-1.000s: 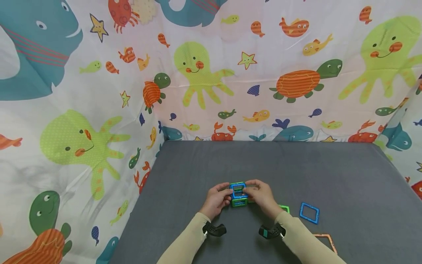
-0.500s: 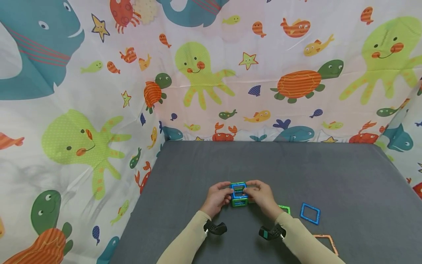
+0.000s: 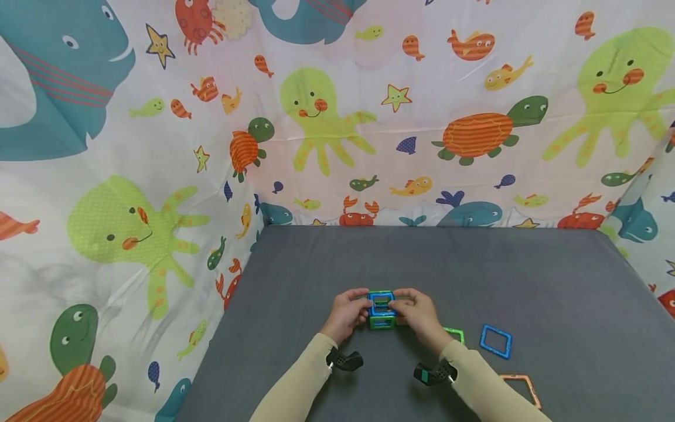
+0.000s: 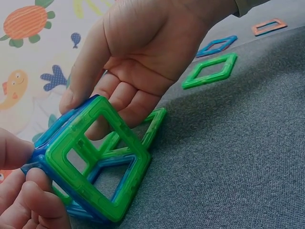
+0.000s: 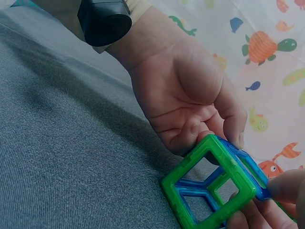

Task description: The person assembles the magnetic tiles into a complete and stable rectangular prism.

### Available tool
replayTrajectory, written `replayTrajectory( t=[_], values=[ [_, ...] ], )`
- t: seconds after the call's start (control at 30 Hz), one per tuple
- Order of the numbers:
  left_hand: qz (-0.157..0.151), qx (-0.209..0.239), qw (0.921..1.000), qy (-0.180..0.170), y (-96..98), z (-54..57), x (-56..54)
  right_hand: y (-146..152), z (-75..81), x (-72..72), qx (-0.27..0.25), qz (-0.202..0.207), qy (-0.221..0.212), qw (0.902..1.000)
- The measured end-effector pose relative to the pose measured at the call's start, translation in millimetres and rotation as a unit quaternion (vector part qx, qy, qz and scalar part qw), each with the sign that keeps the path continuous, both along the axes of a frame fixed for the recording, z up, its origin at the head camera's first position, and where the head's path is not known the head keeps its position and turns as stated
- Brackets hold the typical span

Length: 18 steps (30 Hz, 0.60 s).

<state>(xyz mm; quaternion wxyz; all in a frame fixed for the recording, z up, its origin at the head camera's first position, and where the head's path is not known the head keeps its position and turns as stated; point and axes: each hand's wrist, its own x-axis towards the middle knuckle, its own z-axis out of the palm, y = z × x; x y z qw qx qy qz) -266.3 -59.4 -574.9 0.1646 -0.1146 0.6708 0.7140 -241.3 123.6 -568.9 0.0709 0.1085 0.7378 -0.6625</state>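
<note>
A small cube of magnetic tiles (image 3: 382,322), made of green and blue open square frames, stands on the grey table between both hands. The left hand (image 3: 344,316) pinches its left side near the top, thumb on the blue top tile. From the right, the right hand (image 3: 420,316) holds the same top tile with thumb and fingers. In the left wrist view the green front tile (image 4: 106,157) faces the camera, and a further green tile (image 4: 161,125) lies beside the cube, partly hidden by the right hand. The right wrist view also shows the green front tile (image 5: 243,183).
Right of the cube lie a loose green tile (image 3: 460,333), partly covered by the right arm, a blue tile (image 3: 482,341) and an orange tile (image 3: 535,398). A patterned sea-animal cloth (image 3: 364,205) hangs along the back and sides of the grey table (image 3: 295,258).
Both hands keep their hold on the cube. Only a very slight shift of the cube and the left hand shows.
</note>
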Motion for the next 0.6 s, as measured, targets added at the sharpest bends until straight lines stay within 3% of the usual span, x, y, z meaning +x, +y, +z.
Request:
replayTrajectory(
  t=[0.27,0.4,0.5,0.6],
  values=[
    [-0.004,-0.005,1.0,0.001,-1.6,1.5,0.6,1,2.0,0.6,-0.003,0.006,0.007,1.0],
    [-0.017,-0.048,0.9983,0.029,-4.2,-0.2,3.0,6,5.1,3.6,-0.013,0.016,0.015,0.9997],
    [-0.034,-0.113,0.9894,0.085,-8.5,-1.9,7.1,17,9.4,7.5,-0.023,0.03,0.018,0.9991],
    [-0.068,-0.178,0.9684,0.16,-14.5,-5.0,11.4,32,14.8,12.3,-0.013,0.043,0.018,0.9988]
  ],
)
